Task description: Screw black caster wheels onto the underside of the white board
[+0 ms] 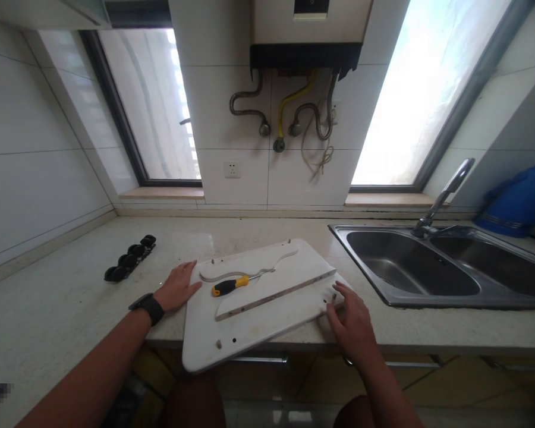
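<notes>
A white board (258, 336) with rounded corners lies at an angle on the counter, its near left corner jutting past the front edge. Short pegs and dark holes show near its corners. On top rest a loose white panel (276, 291) with holes along its edge, a wavy-edged white piece (288, 255), and a yellow-and-black screwdriver (230, 286). My left hand (178, 286), below a black watch (147, 308), touches the board's left edge, fingers extended and thumb apart. At the right edge, my right hand (351, 318) has thumb and fingers apart beside a peg (334, 296), gripping nothing visible.
Several black casters (129, 260) stand in a row on the counter (62, 303) at left. A double steel sink (392, 300) with a faucet (446, 196) is at right, and a blue item (517, 199) sits behind it. A water heater (307, 30) hangs above.
</notes>
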Available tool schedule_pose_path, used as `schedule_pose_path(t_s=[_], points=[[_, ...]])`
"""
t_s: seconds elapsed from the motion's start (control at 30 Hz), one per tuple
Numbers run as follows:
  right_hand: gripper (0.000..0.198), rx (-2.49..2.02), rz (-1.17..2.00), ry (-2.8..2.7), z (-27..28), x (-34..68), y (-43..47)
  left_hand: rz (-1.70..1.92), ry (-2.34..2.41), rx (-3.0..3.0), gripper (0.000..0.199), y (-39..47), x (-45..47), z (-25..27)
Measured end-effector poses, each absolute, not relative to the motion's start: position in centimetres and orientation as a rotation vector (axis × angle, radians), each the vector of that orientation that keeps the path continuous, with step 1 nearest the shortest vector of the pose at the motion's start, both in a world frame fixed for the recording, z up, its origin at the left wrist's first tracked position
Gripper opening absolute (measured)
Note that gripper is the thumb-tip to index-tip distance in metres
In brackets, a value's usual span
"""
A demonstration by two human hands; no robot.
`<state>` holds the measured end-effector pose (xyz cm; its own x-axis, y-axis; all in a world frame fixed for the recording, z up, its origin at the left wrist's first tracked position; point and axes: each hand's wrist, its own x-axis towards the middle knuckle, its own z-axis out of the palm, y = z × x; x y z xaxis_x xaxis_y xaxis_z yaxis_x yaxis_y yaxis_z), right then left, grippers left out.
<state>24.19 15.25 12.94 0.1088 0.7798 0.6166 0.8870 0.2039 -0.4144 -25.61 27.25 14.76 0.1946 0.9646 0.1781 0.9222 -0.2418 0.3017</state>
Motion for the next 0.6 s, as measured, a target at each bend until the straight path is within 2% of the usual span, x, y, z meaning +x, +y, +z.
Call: schedule_pose_path(t_s=[0.13, 0.2, 0.27, 0.4, 0.6], points=[[0.076, -1.726, -0.108, -1.843, 12.7, 27.9, 15.6, 0.306, 1.768, 2.317, 0.083, 21.3, -26.0, 15.1], [0.083, -1.762, -0.035, -1.937, 12.3, 29.1, 16.1, 0.261, 1.684, 2.323, 0.080, 18.4, -25.4, 14.6], [0.083, -1.787, 0.009, -1.976, 12.0, 29.7, 16.7, 0.269, 1.539, 2.403, 0.084, 16.1, -24.5, 13.7], [0.082, -1.826, -0.012, -1.935, 11.6, 29.6, 17.4, 0.290, 1.520, 2.487, 0.117, 14.3, -23.0, 13.1], [0.081, -1.853, -0.090, -1.908, 10.8, 29.0, 16.4, 0.015, 1.430, 2.575, 0.118, 16.0, -23.2, 15.2]])
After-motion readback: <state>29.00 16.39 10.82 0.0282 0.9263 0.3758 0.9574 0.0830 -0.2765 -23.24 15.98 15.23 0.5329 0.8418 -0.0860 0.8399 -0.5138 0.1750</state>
